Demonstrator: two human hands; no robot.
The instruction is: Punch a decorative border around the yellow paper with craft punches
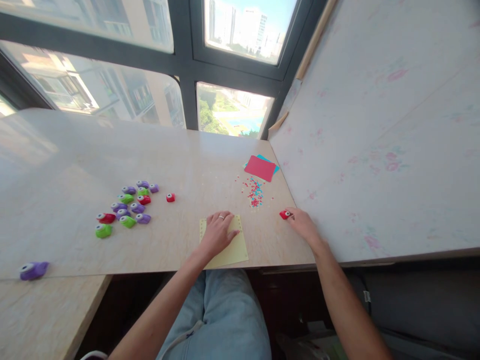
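My left hand (pixel 218 233) lies flat on a pale yellow sheet of paper (pixel 237 251), thumb spread away from the fingers. Small punched holes run along the sheet's top and side edges. To the right, near the wall, my right hand (pixel 303 226) grips a small red craft punch (pixel 284 215) at the tabletop, apart from the paper. Red and blue paper bits (pixel 256 192) are scattered beyond, between the sheet and a stack of cards with a red card (pixel 260 168) on top and a blue card (pixel 277 169) beneath.
Several purple, green and red craft punches (pixel 127 221) cluster on the left. One red punch (pixel 170 197) sits apart from them, and a purple punch (pixel 33 270) stands near the table's front left edge. A papered wall (pixel 375 150) borders the right; windows (pixel 240 30) rise behind.
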